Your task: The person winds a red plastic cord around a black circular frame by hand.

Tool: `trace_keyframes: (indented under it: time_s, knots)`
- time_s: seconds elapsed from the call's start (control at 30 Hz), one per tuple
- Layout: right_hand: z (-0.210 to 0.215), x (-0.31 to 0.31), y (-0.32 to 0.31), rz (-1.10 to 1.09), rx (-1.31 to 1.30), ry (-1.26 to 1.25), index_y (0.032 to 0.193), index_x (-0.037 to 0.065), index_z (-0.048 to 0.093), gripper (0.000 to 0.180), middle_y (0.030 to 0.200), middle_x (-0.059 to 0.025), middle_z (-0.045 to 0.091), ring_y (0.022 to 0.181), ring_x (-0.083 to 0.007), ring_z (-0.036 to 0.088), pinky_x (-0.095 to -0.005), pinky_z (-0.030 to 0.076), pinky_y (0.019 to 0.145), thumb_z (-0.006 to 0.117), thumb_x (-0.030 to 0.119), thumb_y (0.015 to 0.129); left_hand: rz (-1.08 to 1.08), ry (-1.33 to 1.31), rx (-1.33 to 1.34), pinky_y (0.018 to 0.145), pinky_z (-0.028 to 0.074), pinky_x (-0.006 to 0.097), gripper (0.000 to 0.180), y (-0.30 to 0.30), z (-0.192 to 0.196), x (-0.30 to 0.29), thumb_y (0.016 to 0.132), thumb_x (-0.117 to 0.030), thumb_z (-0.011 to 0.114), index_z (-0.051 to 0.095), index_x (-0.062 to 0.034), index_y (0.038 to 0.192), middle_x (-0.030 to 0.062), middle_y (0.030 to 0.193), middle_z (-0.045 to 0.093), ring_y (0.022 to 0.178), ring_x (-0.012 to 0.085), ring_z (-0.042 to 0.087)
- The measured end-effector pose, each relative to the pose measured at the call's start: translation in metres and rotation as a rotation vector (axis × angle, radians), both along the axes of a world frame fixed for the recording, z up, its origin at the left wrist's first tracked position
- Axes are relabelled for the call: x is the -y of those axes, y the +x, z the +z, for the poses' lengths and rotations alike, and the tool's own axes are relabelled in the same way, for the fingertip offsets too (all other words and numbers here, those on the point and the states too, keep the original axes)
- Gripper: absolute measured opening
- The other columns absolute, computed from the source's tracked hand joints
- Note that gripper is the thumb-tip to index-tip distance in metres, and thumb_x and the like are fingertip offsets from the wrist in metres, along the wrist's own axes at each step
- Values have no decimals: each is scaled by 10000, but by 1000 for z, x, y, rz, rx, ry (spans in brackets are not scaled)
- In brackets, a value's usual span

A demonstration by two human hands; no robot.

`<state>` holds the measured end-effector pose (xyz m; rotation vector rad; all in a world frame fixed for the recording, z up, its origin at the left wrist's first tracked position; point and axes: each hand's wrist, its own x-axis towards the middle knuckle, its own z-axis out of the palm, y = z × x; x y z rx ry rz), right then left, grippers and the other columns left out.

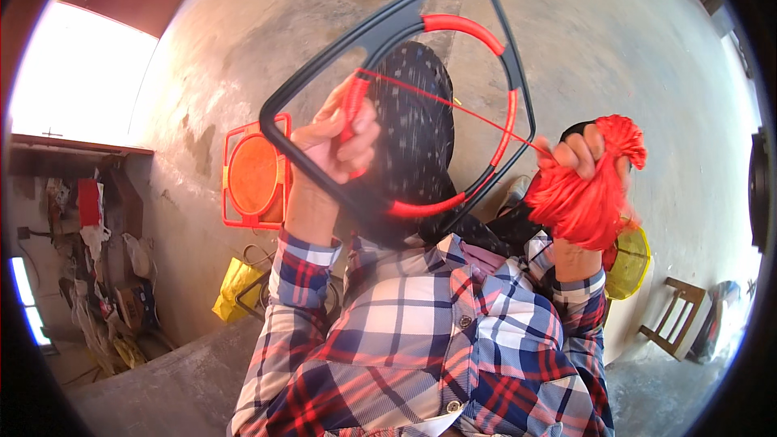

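Note:
Tilted in front of me is a black frame (356,32), roughly triangular with rounded corners and a round inner ring. Red cord wraps several stretches of that ring (463,26), with bare black gaps between. My left hand (324,133) is closed around the ring's left side, on a wrapped stretch. From there a red cord (441,99) runs taut across the opening to my right hand (584,152). That hand is closed on a thick, loose bundle of red cord (579,206), which hangs over the wrist.
An orange-red frame with a round panel (257,174) is left of my left forearm, above a yellow bag (236,287). At right are a yellow see-through plastic item (630,263) and a small wooden stool (673,316). Cluttered shelving (105,251) stands far left.

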<state>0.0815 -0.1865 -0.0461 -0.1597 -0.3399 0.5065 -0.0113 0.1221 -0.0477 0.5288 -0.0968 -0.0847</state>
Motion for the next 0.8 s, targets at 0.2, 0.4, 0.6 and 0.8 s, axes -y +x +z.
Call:
trace_keyframes:
  time_s: [0.2, 0.4, 0.6, 0.8]
  knots:
    - [-14, 6, 4, 91, 22, -142, 980, 72, 512, 346, 602, -1, 479, 470, -134, 420, -382, 419, 764, 401, 400, 991, 45, 121, -87, 382, 230, 207, 587, 10, 19, 19, 1001, -408, 421, 363, 50, 1363, 62, 792, 456, 500, 72, 319]
    - [-25, 4, 0, 75, -50, -195, 961, 48, 567, 359, 592, -23, 500, 483, -141, 431, -379, 444, 722, 401, 366, 985, 38, 265, -160, 365, 221, 201, 701, 17, 31, 29, 988, -521, 366, 387, 98, 1316, 53, 754, 484, 488, 59, 327]
    - [-38, 5, 5, 86, -42, -215, 978, 40, 580, 365, 594, -36, 501, 484, -154, 440, -388, 457, 689, 410, 363, 981, -6, 320, -245, 363, 233, 189, 620, 13, 30, 29, 984, -498, 398, 493, 65, 1227, 58, 750, 495, 486, 62, 353]
    - [-48, 7, 2, 115, -144, -165, 982, 35, 588, 376, 595, -37, 492, 477, -154, 423, -392, 453, 686, 425, 373, 978, -109, 168, -112, 353, 275, 204, 408, 11, 20, 29, 973, -428, 481, 511, -29, 896, 86, 754, 512, 467, 76, 362]
